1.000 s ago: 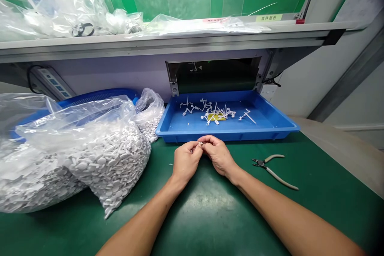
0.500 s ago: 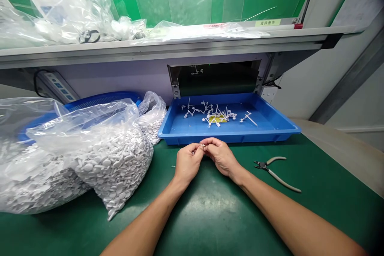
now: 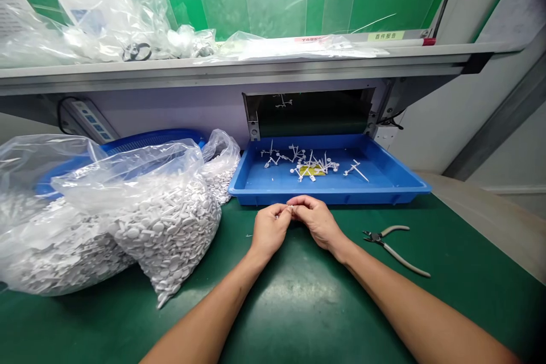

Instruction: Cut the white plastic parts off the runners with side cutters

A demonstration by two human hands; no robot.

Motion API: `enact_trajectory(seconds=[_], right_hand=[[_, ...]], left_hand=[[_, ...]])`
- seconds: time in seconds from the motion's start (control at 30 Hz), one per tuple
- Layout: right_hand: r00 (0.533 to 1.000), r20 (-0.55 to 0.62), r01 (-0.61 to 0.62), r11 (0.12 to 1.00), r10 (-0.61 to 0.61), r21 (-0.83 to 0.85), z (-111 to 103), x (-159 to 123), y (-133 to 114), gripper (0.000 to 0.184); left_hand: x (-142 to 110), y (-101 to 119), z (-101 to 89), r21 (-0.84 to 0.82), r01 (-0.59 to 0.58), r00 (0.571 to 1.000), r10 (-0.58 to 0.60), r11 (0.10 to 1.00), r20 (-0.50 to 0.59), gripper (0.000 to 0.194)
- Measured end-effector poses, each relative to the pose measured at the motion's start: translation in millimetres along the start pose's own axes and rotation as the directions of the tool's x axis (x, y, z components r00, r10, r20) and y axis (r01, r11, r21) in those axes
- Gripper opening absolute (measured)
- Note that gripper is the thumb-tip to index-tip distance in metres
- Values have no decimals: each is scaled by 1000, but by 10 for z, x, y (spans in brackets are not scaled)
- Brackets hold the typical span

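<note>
My left hand (image 3: 269,232) and my right hand (image 3: 319,223) meet at the fingertips, just before the near wall of a blue tray (image 3: 333,199). Both are closed in a pinch around a tiny white plastic piece (image 3: 290,207). Fingers cover most of that piece, so its full shape is hidden. Inside the tray lie several branched white plastic sprues (image 3: 322,164), some over a yellow patch (image 3: 311,171). To the right of my right hand, side cutters (image 3: 377,237) with pale handles rest on the green table, jaws apart.
On the left stand clear bags of small white plastic parts, one large (image 3: 170,227), another farther left (image 3: 63,256), and a smaller one (image 3: 222,176) behind. A blue basket (image 3: 157,137) is partly hidden by them. A shelf edge (image 3: 256,74) overhangs a dark opening (image 3: 313,114) behind the tray.
The whole view has shifted slightly. Both hands stay together at nearly the same spot, with a small change in how the fingertips show the white piece.
</note>
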State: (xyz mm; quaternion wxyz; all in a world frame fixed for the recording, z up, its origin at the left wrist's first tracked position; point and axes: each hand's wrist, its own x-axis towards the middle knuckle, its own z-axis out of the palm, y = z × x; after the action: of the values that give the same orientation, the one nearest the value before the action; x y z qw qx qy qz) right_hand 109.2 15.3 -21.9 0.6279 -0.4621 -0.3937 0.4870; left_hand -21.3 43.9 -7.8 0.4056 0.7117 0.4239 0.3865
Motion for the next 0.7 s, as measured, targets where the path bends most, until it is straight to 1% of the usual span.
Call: enact_trajectory(seconds=[0.03, 0.07, 0.1, 0.13, 0.17, 0.2, 0.23, 0.3, 0.43, 0.5, 0.6, 0.7], right_hand=[[999, 0, 38, 997, -38, -71, -14, -2, -5, 17], [995, 5, 96, 980, -97, -176, -30, -7, -13, 16], [984, 22, 173, 938, -174, -300, -45, -15, -22, 15], [964, 57, 259, 869, -260, -422, -58, -25, -32, 16], [935, 107, 343, 781, -339, -522, -69, -37, -43, 18], [903, 160, 412, 699, -398, -584, -78, -49, -54, 21], [878, 202, 459, 645, -434, -611, -84, -61, -64, 24], [852, 248, 503, 587, -462, -634, -90, -80, -82, 26], [849, 243, 494, 539, -470, -682, -107, -87, -105, 23], [842, 276, 509, 514, -463, -691, -125, -76, -111, 23], [839, 329, 527, 500, -433, -687, -164, -52, -118, 23], [845, 347, 525, 503, -408, -687, -202, -31, -131, 23]], left_hand=[[2, -4, 2, -7, 6, 1000, -6, 1000, 0, 23], [3, -8, 5, -14, 14, 1000, -14, 1000, 0, 24], [3, -12, 9, -22, 23, 1000, -23, 999, -1, 24], [1, -15, 13, -32, 34, 999, -35, 999, -4, 25], [-1, -18, 17, -43, 47, 999, -47, 998, -6, 26], [-3, -19, 21, -54, 59, 998, -60, 997, -10, 26], [-5, -19, 23, -65, 71, 997, -72, 995, -13, 27], [-8, -16, 24, -85, 88, 996, -90, 992, -15, 26], [-9, -10, 18, -116, 105, 994, -106, 988, 1, 24], [-9, -12, 16, -124, 116, 993, -115, 986, 15, 23], [-10, -13, 12, -123, 148, 989, -144, 981, 36, 24], [-15, -7, 2, -122, 181, 983, -175, 976, 57, 23]])
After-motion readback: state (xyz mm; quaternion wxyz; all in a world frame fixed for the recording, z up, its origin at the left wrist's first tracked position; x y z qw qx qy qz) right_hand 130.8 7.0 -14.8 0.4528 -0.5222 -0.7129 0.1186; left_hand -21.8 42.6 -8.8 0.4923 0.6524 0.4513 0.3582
